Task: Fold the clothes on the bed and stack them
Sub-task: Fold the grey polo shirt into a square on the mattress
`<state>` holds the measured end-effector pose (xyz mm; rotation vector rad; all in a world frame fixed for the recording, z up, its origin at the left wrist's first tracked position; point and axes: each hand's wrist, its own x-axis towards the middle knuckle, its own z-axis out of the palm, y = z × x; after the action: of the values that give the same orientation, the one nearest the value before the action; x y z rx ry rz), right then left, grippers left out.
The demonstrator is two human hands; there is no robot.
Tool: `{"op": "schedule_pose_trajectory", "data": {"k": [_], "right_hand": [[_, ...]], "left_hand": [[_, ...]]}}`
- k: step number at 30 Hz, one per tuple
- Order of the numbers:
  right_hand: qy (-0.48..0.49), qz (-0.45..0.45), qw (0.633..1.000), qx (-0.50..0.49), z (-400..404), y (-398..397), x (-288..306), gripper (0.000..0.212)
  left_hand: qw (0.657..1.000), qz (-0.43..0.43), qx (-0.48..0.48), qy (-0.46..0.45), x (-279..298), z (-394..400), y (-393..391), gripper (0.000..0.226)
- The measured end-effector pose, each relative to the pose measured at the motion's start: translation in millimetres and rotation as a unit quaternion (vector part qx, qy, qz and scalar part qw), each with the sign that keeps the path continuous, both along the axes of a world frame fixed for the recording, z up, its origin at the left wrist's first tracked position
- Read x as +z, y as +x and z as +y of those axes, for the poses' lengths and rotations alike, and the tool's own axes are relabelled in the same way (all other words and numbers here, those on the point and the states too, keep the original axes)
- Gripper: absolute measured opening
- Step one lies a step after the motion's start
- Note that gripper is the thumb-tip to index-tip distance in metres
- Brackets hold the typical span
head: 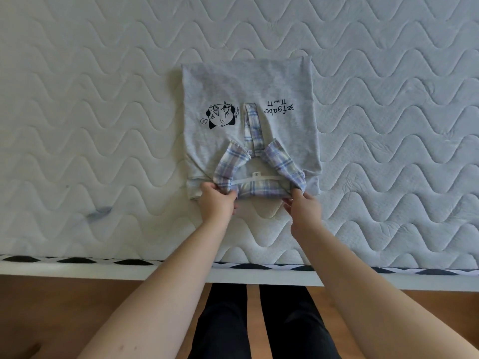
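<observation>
Where the quilted white mattress [103,125] bears it, a folded grey polo shirt [248,81] lies flat near the near edge, its plaid collar [230,161] toward the person and its plaid placket [252,125] running up the middle. A black cartoon print [220,115] sits left of the placket and black lettering [280,108] right of it, both upside down from this view. The left hand [216,203] pinches the collar's left corner, fingers curled round the fabric. The right hand [302,206] pinches the right corner likewise, thumb and fingers closed on the cloth. Both hands rest at the shirt's near edge, well apart. Below the mattress edge show a wooden floor [64,307] and black trouser legs [225,320].
</observation>
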<state>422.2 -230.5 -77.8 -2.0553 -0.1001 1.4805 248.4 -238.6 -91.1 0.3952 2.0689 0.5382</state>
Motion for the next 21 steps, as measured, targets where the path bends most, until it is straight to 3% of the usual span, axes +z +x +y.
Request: {"op": "schedule_pose_trajectory", "data": {"k": [4, 9, 14, 17, 21], "right_hand": [[0.032, 0.044, 0.998, -0.028, 4.9, 0.9, 6.6, 0.023], [0.099, 0.009, 0.993, 0.062, 4.0, 3.8, 3.6, 0.021], [0.058, -0.083, 0.98, 0.173, -10.1, 16.3, -8.3, 0.016], [0.052, -0.213, 0.931, 0.292, -17.7, 28.5, -8.8, 0.022], [0.142, -0.331, 0.847, 0.392, -20.9, 29.1, -7.0, 0.038]], "left_hand": [[0.997, 0.074, 0.01, 0.032, 10.8, 4.3, -2.0, 0.021], [0.982, 0.083, 0.02, 0.169, 22.6, -5.4, -12.1, 0.025], [0.979, 0.082, -0.109, 0.15, 8.9, -30.1, -16.7, 0.039], [0.964, 0.129, -0.183, 0.142, 0.3, -38.2, -22.3, 0.04], [0.891, 0.288, -0.286, 0.204, -1.1, -34.8, -26.3, 0.034]]}}
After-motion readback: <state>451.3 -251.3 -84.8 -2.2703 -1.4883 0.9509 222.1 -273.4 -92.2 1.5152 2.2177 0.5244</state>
